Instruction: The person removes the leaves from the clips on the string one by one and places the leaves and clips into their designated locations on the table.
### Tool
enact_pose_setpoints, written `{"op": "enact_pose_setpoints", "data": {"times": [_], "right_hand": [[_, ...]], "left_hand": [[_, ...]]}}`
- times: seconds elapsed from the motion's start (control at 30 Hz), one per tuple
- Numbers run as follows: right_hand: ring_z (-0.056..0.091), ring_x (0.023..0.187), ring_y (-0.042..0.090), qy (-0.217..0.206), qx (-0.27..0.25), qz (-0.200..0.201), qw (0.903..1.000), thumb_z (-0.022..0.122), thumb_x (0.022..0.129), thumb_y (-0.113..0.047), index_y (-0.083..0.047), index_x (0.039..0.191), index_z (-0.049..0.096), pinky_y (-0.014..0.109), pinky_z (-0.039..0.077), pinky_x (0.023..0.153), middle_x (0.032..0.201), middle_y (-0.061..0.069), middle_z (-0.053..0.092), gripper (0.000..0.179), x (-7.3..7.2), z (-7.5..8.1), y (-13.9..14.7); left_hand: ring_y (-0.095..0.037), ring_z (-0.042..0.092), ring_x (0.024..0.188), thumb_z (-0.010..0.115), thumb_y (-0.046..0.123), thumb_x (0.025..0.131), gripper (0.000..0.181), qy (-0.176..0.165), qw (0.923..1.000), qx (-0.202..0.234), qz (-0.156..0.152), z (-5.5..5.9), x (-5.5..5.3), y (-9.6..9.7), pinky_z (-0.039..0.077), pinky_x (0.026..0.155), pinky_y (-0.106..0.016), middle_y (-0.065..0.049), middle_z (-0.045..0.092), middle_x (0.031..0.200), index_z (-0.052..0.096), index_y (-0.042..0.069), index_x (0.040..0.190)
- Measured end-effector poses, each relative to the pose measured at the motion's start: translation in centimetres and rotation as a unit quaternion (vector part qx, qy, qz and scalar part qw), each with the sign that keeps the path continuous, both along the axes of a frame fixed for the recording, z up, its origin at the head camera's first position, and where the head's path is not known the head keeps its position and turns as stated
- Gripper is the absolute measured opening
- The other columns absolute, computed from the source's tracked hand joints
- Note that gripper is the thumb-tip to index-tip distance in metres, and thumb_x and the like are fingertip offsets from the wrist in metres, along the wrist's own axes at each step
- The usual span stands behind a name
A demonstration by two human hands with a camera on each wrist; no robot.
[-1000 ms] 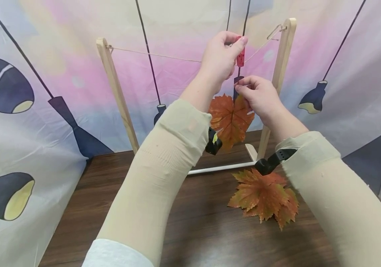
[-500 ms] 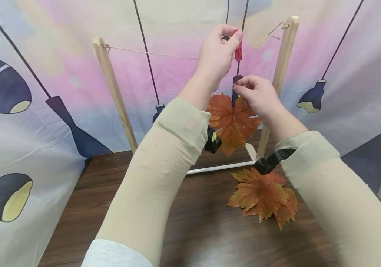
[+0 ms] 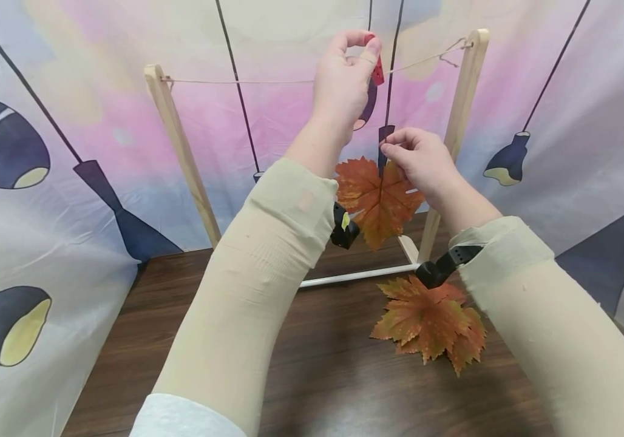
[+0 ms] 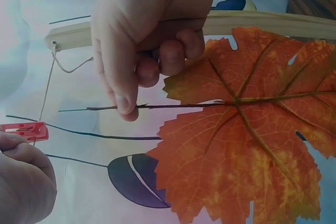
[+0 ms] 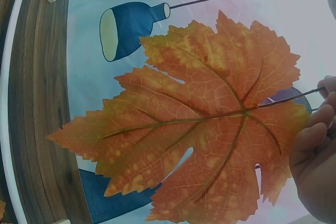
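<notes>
High in the head view, my left hand (image 3: 342, 82) pinches a red clothespin (image 3: 378, 71) between thumb and fingers. The clothespin (image 4: 23, 131) overlaps the thin string (image 4: 46, 87) in the left wrist view; whether it clamps the string I cannot tell. Lower and to the right, my right hand (image 3: 422, 159) pinches the thin dark stem (image 4: 173, 106) of an orange artificial maple leaf (image 3: 380, 200). The leaf (image 5: 210, 114) hangs spread below those fingertips, apart from the string. In the right wrist view, only part of the right hand (image 5: 317, 140) shows at the edge.
Two wooden posts (image 3: 183, 152) hold the string (image 3: 268, 81) between them, with a white rod (image 3: 356, 276) low down. More orange leaves (image 3: 432, 325) lie piled on the dark wooden table (image 3: 323, 370). A printed cloth backdrop (image 3: 301, 36) stands behind.
My left hand has moved up and left with the clothespin, and the string sags less. The right hand stays nearly in place; the leaf has turned slightly.
</notes>
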State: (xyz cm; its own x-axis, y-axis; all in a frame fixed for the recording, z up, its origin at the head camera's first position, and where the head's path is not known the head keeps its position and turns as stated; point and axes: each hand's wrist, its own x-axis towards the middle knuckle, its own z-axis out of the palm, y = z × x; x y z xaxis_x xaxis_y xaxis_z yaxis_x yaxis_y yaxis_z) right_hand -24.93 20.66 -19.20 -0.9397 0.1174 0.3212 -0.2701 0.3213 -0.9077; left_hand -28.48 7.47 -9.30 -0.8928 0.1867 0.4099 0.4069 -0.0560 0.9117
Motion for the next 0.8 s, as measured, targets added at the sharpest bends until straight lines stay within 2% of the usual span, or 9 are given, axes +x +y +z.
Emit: {"op": "enact_pose_setpoints", "data": {"times": [0.2, 0.37, 0.6, 0.8], "right_hand": [[0.039, 0.054, 0.012, -0.004, 0.006, 0.001, 1.0000, 0.058, 0.094, -0.022, -0.003, 0.110, 0.060, 0.024, 0.034, 0.045, 0.069, 0.000, 0.047, 0.024, 0.0, -0.1, 0.1], [0.039, 0.054, 0.012, -0.002, 0.007, 0.001, 1.0000, 0.058, 0.094, -0.021, -0.002, 0.111, 0.059, 0.023, 0.033, 0.044, 0.069, 0.000, 0.047, 0.026, -0.1, -0.2, 0.1], [0.040, 0.056, 0.012, -0.005, 0.020, -0.005, 0.9998, 0.058, 0.094, -0.022, -0.005, 0.110, 0.061, 0.025, 0.035, 0.046, 0.070, 0.000, 0.047, 0.024, 0.0, -0.3, 0.3], [0.041, 0.058, 0.013, -0.006, 0.025, -0.005, 0.9997, 0.058, 0.094, -0.024, -0.007, 0.109, 0.061, 0.026, 0.036, 0.047, 0.071, 0.000, 0.047, 0.023, -0.1, -0.3, 0.4]], "left_hand": [[-0.010, 0.037, 0.055, 0.058, 0.024, 0.092, 0.016, 0.010, 0.9995, 0.030, -0.004, 0.4, -0.2, -0.3, 0.030, 0.055, -0.022, -0.002, 0.050, 0.065, 0.059, 0.016, 0.106], [-0.009, 0.034, 0.052, 0.060, 0.023, 0.092, 0.015, 0.019, 0.9986, 0.049, 0.007, 0.7, -0.4, -0.6, 0.028, 0.051, -0.022, -0.001, 0.041, 0.061, 0.060, 0.016, 0.106], [-0.009, 0.030, 0.049, 0.061, 0.017, 0.090, 0.013, 0.028, 0.9902, 0.137, 0.000, 1.1, -0.7, -0.9, 0.020, 0.043, -0.021, -0.001, 0.038, 0.059, 0.060, 0.012, 0.102], [-0.009, 0.031, 0.050, 0.062, 0.017, 0.091, 0.011, 0.035, 0.9919, 0.122, 0.005, 0.9, -0.7, -1.2, 0.021, 0.044, -0.021, -0.001, 0.039, 0.059, 0.060, 0.011, 0.100]]}}
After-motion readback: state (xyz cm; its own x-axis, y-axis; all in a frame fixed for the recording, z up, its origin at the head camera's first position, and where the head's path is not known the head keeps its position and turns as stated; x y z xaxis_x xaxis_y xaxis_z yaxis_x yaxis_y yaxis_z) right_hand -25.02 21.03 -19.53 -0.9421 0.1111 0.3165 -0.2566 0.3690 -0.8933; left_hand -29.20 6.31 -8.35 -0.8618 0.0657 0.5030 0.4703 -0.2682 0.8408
